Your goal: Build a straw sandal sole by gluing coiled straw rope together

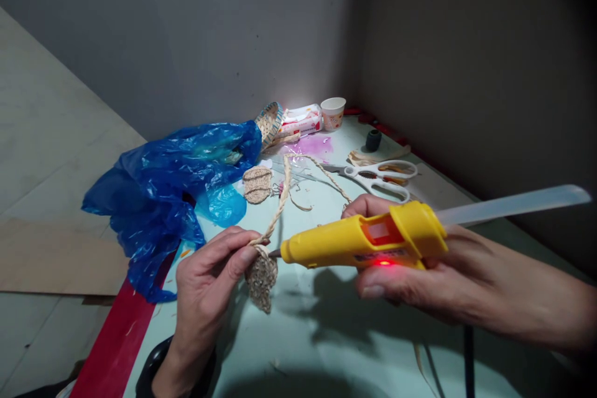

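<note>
In my right hand [420, 286] is a yellow hot glue gun [336, 240], its red light glowing and a clear glue stick [517, 204] poking out of the back. The gun's nozzle meets the upper edge of a small woven straw piece [262, 280]. My left hand [214, 280] pinches that piece at its top, between thumb and fingers. From the pinch a braided straw cord [281, 205] rises, bends over and runs down toward my right hand, where its end is hidden.
A blue plastic bag [172, 168] covers the table's left side. Behind lie a round woven piece [257, 185], white-handled scissors [380, 175], a dark thread spool [373, 140], a small basket [269, 124], a red-and-white packet [303, 119] and a paper cup [333, 113]. Walls rise behind.
</note>
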Demonstrator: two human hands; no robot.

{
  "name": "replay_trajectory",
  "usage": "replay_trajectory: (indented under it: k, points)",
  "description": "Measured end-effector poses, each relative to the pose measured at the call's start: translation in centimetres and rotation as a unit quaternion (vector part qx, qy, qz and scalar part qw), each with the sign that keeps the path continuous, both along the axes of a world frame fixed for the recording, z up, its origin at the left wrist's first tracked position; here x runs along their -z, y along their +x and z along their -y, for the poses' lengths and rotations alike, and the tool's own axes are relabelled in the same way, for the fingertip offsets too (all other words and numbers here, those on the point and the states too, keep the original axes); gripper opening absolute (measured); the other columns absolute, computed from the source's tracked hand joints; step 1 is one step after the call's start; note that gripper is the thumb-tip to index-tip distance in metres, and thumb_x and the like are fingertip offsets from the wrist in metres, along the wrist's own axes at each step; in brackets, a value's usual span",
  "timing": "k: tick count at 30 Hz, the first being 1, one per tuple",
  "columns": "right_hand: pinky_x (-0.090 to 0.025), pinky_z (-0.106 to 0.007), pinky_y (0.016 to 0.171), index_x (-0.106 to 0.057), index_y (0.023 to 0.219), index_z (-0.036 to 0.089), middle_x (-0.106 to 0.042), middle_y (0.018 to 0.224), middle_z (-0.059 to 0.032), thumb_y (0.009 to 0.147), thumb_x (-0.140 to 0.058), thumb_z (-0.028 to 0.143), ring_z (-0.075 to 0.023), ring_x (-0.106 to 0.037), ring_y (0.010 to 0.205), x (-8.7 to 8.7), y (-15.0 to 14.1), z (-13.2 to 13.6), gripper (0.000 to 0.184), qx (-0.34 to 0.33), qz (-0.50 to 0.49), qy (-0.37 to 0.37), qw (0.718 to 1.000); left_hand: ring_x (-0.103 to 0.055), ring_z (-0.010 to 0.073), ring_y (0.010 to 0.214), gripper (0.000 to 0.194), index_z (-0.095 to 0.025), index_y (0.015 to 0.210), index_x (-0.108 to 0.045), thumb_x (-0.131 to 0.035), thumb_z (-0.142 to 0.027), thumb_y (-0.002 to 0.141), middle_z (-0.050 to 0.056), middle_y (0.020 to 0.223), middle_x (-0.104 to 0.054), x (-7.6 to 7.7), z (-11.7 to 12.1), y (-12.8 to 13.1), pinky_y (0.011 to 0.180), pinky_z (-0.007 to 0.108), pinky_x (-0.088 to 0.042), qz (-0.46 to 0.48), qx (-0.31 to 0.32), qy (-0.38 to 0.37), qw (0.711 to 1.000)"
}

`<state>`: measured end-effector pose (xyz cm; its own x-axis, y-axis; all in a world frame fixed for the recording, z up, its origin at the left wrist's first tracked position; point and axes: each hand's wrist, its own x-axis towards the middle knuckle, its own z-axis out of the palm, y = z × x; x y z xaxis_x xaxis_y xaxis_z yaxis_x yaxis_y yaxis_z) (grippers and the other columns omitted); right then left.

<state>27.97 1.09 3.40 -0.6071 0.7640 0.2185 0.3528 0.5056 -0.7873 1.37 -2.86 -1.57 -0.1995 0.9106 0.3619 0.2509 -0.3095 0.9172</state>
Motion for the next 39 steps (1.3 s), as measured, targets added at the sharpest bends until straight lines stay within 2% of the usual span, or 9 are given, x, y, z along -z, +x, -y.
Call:
replay_trajectory:
  k: [3, 9, 15, 19, 22, 25, 29, 33, 39]
  points:
    - [-0.060, -0.019, 0.077, -0.077, 0.104, 0.041, -0.078, 0.093, 0.0105, 0.095, -0.057, 0.054, -0.0173, -0.075, 0.089, 0.08, 0.10, 0.05, 0.026, -0.041, -0.023, -0.037, 0.998, -0.068, 0.0135, 0.086, 0.019, -0.036, 0.090, -0.083, -0.076, -0.020, 0.082, -0.005, 0.086, -0.080, -0.01, 0.03, 0.01, 0.083, 0.021, -0.050, 0.010, 0.000, 0.004, 1.000]
    - [-0.059, -0.017, 0.071, -0.076, 0.090, 0.039, -0.077, 0.075, 0.0130, 0.091, -0.063, 0.052, -0.0151, -0.072, 0.068, 0.07, 0.03, 0.21, 0.018, -0.009, -0.037, -0.027, 0.999, -0.068, 0.0160, 0.085, 0.015, -0.032, 0.088, -0.084, -0.078, -0.021, 0.080, -0.001, 0.085, -0.080, 0.02, 0.07, -0.02, 0.082, 0.024, -0.051, 0.025, -0.008, -0.011, 1.000]
    - [-0.061, -0.020, 0.068, -0.076, 0.098, 0.041, -0.077, 0.084, 0.0104, 0.093, -0.058, 0.054, -0.0174, -0.073, 0.078, 0.36, 0.06, 0.11, 0.023, -0.025, -0.023, -0.027, 0.999, -0.068, 0.0142, 0.081, 0.013, -0.033, 0.088, -0.084, -0.078, -0.023, 0.080, -0.002, 0.083, -0.079, -0.21, 0.00, 0.15, 0.075, 0.021, -0.051, 0.028, -0.003, -0.011, 1.000]
    - [-0.060, -0.019, 0.071, -0.074, 0.103, 0.044, -0.075, 0.080, 0.0120, 0.092, -0.062, 0.050, -0.0168, -0.071, 0.075, 0.28, 0.06, 0.07, 0.017, -0.020, -0.035, -0.042, 0.998, -0.069, 0.0184, 0.082, 0.009, -0.027, 0.084, -0.084, -0.081, -0.026, 0.076, 0.002, 0.082, -0.080, -0.29, -0.10, 0.22, 0.075, 0.026, -0.053, 0.040, -0.029, -0.031, 0.998]
    - [-0.059, -0.020, 0.073, -0.074, 0.104, 0.044, -0.074, 0.086, 0.0113, 0.091, -0.063, 0.047, -0.0176, -0.070, 0.082, 0.01, 0.07, 0.07, 0.017, -0.016, -0.024, -0.063, 0.998, -0.070, 0.0224, 0.086, 0.011, -0.024, 0.083, -0.084, -0.083, -0.027, 0.073, 0.005, 0.083, -0.080, -0.27, -0.10, 0.17, 0.077, 0.030, -0.054, 0.047, -0.057, -0.047, 0.996]
    - [-0.058, -0.022, 0.076, -0.075, 0.103, 0.043, -0.075, 0.095, 0.0088, 0.092, -0.060, 0.052, -0.0200, -0.069, 0.095, -0.08, 0.13, 0.14, 0.021, -0.018, 0.004, -0.091, 0.996, -0.071, 0.0245, 0.086, 0.013, -0.022, 0.082, -0.084, -0.084, -0.028, 0.071, 0.006, 0.083, -0.080, -0.30, -0.06, 0.16, 0.076, 0.032, -0.056, 0.049, -0.072, -0.056, 0.995]
    - [-0.060, -0.025, 0.074, -0.077, 0.099, 0.041, -0.075, 0.096, 0.0057, 0.090, -0.058, 0.061, -0.0233, -0.070, 0.095, 0.07, 0.15, 0.24, 0.028, -0.011, 0.013, -0.085, 0.996, -0.072, 0.0254, 0.086, 0.016, -0.021, 0.082, -0.084, -0.084, -0.030, 0.070, 0.007, 0.083, -0.079, -0.41, -0.08, 0.25, 0.074, 0.032, -0.057, 0.053, -0.074, -0.064, 0.994]
    - [-0.059, -0.024, 0.071, -0.076, 0.098, 0.042, -0.075, 0.092, 0.0064, 0.091, -0.057, 0.061, -0.0216, -0.070, 0.092, 0.14, 0.09, 0.23, 0.028, -0.009, 0.018, -0.082, 0.996, -0.071, 0.0239, 0.087, 0.016, -0.021, 0.084, -0.084, -0.085, -0.031, 0.072, 0.007, 0.086, -0.080, -0.42, -0.05, 0.15, 0.073, 0.029, -0.055, 0.063, -0.067, -0.075, 0.993]
    - [-0.057, -0.020, 0.073, -0.074, 0.106, 0.043, -0.074, 0.093, 0.0086, 0.094, -0.056, 0.057, -0.0169, -0.069, 0.088, 0.21, 0.14, 0.37, 0.025, -0.026, 0.004, -0.085, 0.996, -0.070, 0.0146, 0.085, 0.012, -0.027, 0.092, -0.083, -0.081, -0.030, 0.080, 0.000, 0.088, -0.080, -0.08, 0.04, -0.55, 0.076, 0.020, -0.051, 0.083, -0.015, -0.086, 0.993]
